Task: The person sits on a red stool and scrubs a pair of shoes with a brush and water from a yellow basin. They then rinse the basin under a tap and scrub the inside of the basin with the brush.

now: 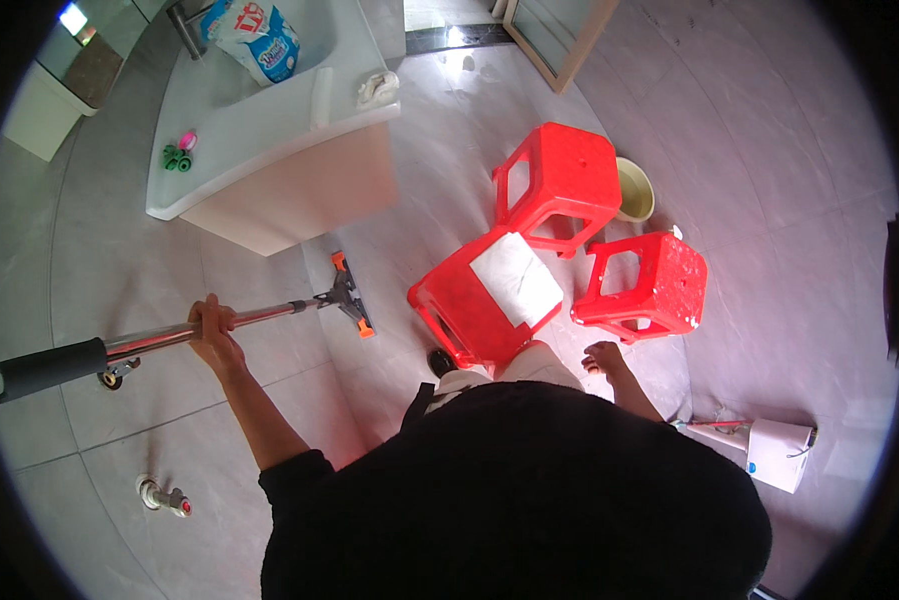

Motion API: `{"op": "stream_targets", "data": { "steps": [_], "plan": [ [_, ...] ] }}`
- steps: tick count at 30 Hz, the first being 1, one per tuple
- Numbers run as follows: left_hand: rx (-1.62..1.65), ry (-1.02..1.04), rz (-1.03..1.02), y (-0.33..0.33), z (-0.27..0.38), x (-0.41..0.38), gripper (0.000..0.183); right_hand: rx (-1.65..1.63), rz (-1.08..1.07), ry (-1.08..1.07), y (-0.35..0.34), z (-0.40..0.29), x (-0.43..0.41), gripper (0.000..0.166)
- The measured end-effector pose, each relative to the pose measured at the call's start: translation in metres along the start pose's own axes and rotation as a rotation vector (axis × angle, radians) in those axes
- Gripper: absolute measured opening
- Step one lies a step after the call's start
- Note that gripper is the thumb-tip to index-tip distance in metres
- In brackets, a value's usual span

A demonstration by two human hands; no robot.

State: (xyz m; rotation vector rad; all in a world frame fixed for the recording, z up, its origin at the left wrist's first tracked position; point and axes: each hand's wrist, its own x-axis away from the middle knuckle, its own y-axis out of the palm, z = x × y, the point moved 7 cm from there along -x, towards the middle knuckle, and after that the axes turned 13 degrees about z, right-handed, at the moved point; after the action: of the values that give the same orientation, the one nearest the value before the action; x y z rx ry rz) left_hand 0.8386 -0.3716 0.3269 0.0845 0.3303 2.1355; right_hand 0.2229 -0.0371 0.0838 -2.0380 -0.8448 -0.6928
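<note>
My left hand (pixel 215 334) is closed around the metal pole of a long-handled mop (pixel 149 341), whose dark foam grip reaches the left edge of the view. The mop's narrow head (pixel 349 294), with orange ends, is low beside the washbasin cabinet. My right hand (pixel 604 358) hangs near my right leg with its fingers loosely curled, and nothing shows in it. Just in front of my legs is a red plastic stool (pixel 464 300) with a white cloth (pixel 517 277) lying across part of its seat.
Two more red plastic stools (pixel 580 165) (pixel 678 281) stand ahead, beside a yellowish basin (pixel 635 189). A white washbasin (pixel 232 161) holds a blue-and-white bag (pixel 262 45). A wall valve (pixel 165 499) is at lower left, a white dustpan (pixel 779 454) at lower right.
</note>
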Motion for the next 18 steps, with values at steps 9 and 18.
{"op": "stream_targets", "data": {
  "steps": [9, 18],
  "plan": [
    [-0.016, 0.072, 0.021, 0.013, 0.012, 0.004, 0.019, -0.165, -0.050, 0.122, -0.002, 0.016, -0.031, 0.008],
    [-0.364, 0.332, 0.291, -0.040, -0.014, -0.073, 0.025, -0.018, -0.204, -0.049, 0.055, -0.068, -0.089, 0.012]
  ]
}}
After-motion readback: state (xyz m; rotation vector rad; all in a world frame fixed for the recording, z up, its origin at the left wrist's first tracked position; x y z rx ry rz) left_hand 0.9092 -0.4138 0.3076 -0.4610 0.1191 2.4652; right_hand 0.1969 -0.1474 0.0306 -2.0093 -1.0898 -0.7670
